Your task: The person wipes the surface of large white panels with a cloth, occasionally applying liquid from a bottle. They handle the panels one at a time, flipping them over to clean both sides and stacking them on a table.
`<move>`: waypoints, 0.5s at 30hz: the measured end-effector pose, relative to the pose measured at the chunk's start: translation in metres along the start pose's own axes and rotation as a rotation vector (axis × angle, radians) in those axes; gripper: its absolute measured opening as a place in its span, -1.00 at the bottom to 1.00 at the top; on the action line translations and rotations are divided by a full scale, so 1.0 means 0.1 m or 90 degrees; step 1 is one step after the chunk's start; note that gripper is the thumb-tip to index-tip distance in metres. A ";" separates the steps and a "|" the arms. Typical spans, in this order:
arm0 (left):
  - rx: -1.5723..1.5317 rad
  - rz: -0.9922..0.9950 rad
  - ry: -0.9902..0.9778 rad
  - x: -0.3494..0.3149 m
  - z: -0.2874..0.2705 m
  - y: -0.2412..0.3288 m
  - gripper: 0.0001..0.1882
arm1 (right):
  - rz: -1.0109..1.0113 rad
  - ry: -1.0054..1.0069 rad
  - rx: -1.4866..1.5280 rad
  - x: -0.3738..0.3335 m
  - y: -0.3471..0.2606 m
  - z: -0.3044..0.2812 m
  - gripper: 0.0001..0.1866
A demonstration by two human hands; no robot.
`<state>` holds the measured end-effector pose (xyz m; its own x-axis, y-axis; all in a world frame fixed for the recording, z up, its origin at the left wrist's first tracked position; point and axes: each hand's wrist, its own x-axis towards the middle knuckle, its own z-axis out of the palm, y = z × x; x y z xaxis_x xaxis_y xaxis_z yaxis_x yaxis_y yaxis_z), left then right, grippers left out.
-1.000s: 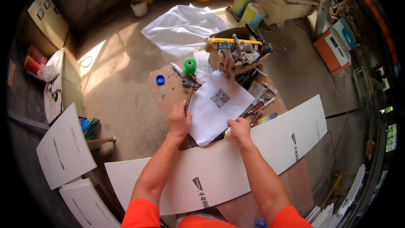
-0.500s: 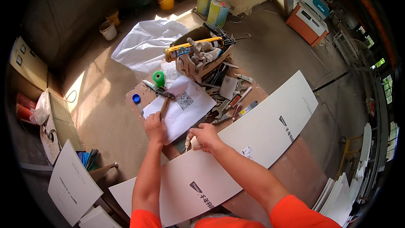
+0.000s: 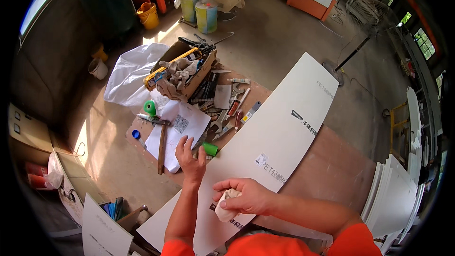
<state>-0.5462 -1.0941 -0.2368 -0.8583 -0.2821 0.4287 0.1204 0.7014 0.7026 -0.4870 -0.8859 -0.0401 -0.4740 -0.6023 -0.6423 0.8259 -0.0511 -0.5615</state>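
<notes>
My left hand (image 3: 192, 163) is raised above the near-left edge of a long white panel (image 3: 310, 83), its fingers spread with nothing in them. Beside those fingers lies a green cylinder (image 3: 210, 149). My right hand (image 3: 251, 195) grips a wadded off-white cloth (image 3: 228, 205) over the panel. To the left, a hammer (image 3: 162, 148) with a wooden handle rests on a white paper sheet (image 3: 151, 137) printed with a square code. A green roll (image 3: 150, 108) stands by the hammer head, and a blue cap (image 3: 136, 134) is farther left.
Wrenches, a utility knife (image 3: 251, 112) and other tools are strewn beyond the panel. Behind them stands a cardboard box (image 3: 201, 73) heaped with gloves, near crumpled white plastic (image 3: 125, 78). A stand fan (image 3: 353, 52) is at far right; white panels (image 3: 391, 194) lean at near right.
My left hand has let go of the hammer handle and opened. My right hand has drawn back toward me with the cloth, away from a small pale tube. The view has shifted rightward.
</notes>
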 end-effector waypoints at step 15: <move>-0.005 0.214 0.110 0.90 0.08 1.01 -0.34 | -0.245 0.222 0.067 -2.79 0.82 -0.21 -0.33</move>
<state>-0.6156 -1.0430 -0.1318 -0.6731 -0.1440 0.7254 0.3856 0.7686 0.5104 -0.2933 -0.7054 0.0822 -0.8074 -0.2238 -0.5459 0.5900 -0.3071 -0.7467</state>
